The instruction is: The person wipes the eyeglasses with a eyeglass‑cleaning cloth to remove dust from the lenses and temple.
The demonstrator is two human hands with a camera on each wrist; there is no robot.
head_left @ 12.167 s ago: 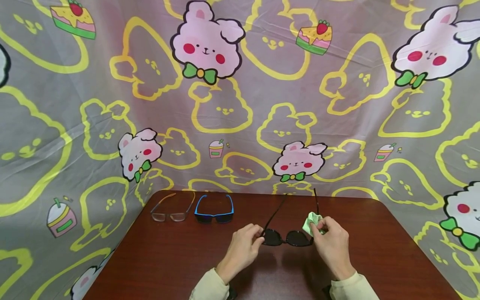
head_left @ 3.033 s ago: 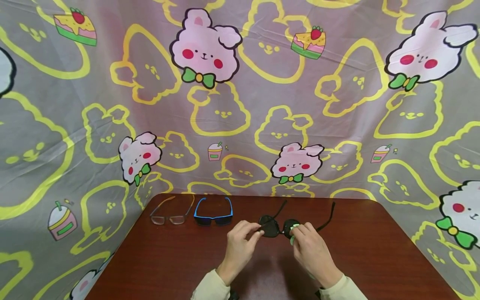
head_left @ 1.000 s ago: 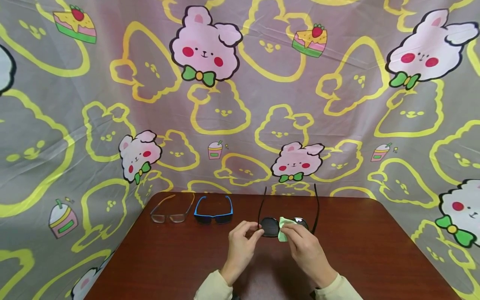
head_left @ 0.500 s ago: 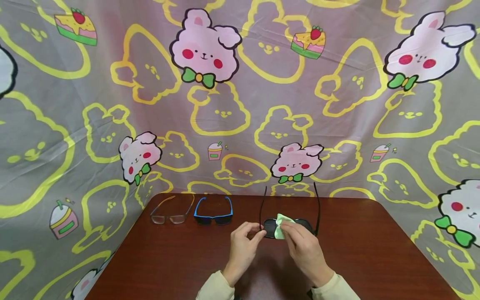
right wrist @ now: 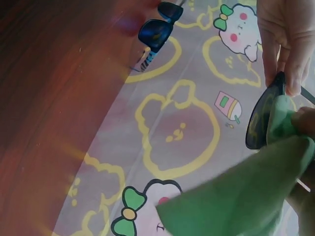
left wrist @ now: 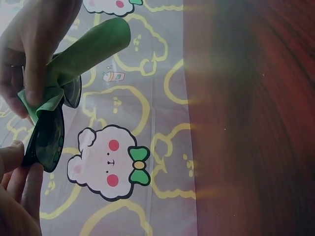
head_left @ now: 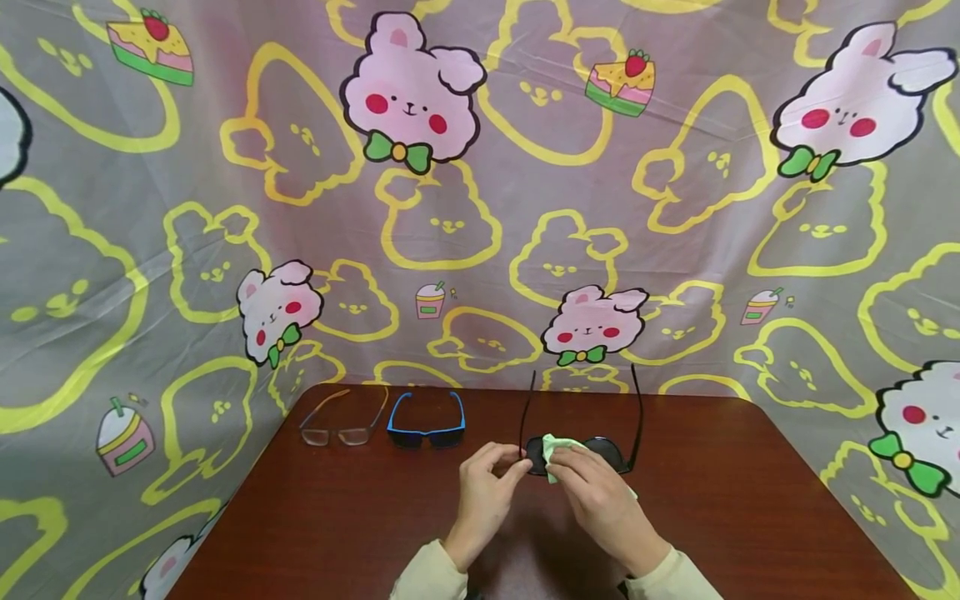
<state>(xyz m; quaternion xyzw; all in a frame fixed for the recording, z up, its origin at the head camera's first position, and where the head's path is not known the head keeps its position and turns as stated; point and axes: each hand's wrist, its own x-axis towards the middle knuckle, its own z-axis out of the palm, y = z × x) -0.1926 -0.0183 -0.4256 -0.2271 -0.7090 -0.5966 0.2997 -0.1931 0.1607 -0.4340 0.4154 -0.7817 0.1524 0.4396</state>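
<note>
Black sunglasses (head_left: 606,454) with dark lenses are held up over the table, both temples unfolded and pointing away. My left hand (head_left: 486,496) pinches their left corner between thumb and fingers, as the left wrist view also shows at the frame (left wrist: 48,142). A light green cloth (head_left: 553,454) is pinched in my right hand (head_left: 603,504), which presses it on the left lens near the bridge. In the right wrist view a loose flap of the cloth (right wrist: 236,191) hangs down large in front, hiding part of the sunglasses.
At the back left of the brown table (head_left: 360,517) lie clear-lens glasses (head_left: 336,436) with orange-tipped temples. Blue-framed sunglasses (head_left: 426,437) lie right beside them, temples open. A patterned curtain (head_left: 480,250) closes off the back and both sides.
Earlier the cloth was at the right temple, then on the right lens. Within the last second it has shifted left across the bridge onto the left lens. My left hand keeps its grip.
</note>
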